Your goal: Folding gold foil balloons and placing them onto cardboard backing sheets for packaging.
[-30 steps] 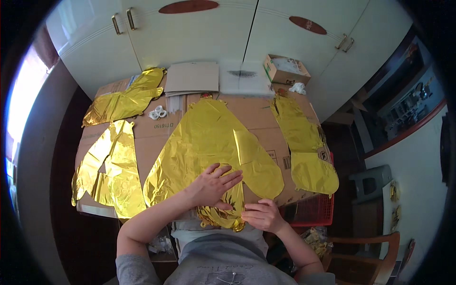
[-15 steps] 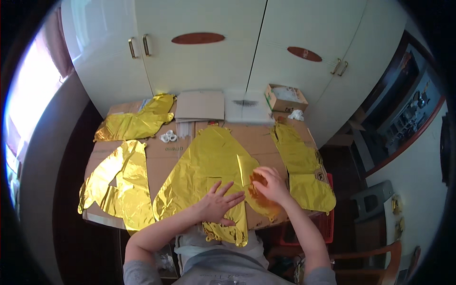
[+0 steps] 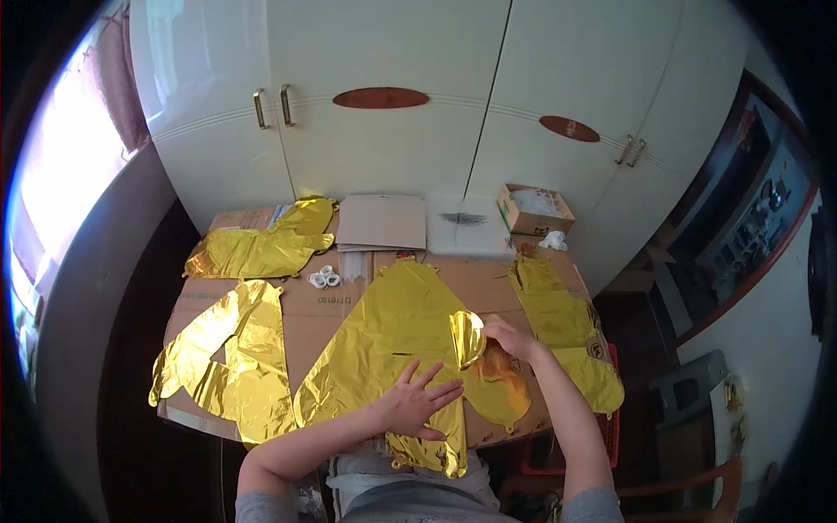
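One gold foil sheet [image 3: 388,327] runs lengthwise from you, narrow end far; your left hand [image 3: 420,401] lies splayed, your right hand [image 3: 513,338] pinches a flap [image 3: 468,338].

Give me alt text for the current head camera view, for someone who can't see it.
A spread bare left hand rests on a large, shiny gold foil piece, while the bare right hand is at a curled gold foil flap. The piece lies on flat brown cardboard, with other shiny gold foil pieces on both sides.
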A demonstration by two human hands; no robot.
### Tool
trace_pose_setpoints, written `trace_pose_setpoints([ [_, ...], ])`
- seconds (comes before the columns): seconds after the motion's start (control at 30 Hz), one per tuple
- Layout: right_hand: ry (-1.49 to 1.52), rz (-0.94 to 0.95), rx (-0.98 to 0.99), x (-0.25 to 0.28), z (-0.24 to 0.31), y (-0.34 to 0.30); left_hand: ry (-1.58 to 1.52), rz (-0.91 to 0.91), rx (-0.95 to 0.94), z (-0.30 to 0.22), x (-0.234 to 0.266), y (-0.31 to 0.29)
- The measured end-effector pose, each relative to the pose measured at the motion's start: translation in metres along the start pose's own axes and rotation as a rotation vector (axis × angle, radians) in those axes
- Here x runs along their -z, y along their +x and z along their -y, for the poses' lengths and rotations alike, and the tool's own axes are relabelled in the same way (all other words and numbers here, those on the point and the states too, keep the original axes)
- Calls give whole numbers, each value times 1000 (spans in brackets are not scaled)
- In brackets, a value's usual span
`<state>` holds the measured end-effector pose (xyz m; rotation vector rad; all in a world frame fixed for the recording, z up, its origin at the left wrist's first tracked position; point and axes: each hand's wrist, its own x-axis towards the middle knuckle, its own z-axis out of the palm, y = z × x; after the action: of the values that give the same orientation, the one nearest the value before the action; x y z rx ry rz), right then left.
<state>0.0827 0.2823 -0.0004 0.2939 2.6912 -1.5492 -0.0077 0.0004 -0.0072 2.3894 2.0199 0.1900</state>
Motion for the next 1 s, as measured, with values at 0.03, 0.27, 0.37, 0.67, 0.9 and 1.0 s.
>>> trace_pose_setpoints([
  [0.03, 11, 47, 56, -6, -11, -3, 0, 5, -1, 0, 0, 1],
  [0.27, -563, 25, 358, -38, 18, 3, -7, -61, -7, 2, -1, -3],
  [0.37, -606, -43, 397, -43, 9, 12, -7, -63, -4, 3, -2, -2],
  [0.67, -760, -37, 459, -51, 19, 18, 0, 1, 19, 5, 3, -8],
  [0.9, -949, 29, 304, -46, 19, 26, -11, -21, 30, 3, 3, -3],
  [1.0, -963, 61, 275, -46, 19, 26, -31, -36, 46, 1, 8, -4],
])
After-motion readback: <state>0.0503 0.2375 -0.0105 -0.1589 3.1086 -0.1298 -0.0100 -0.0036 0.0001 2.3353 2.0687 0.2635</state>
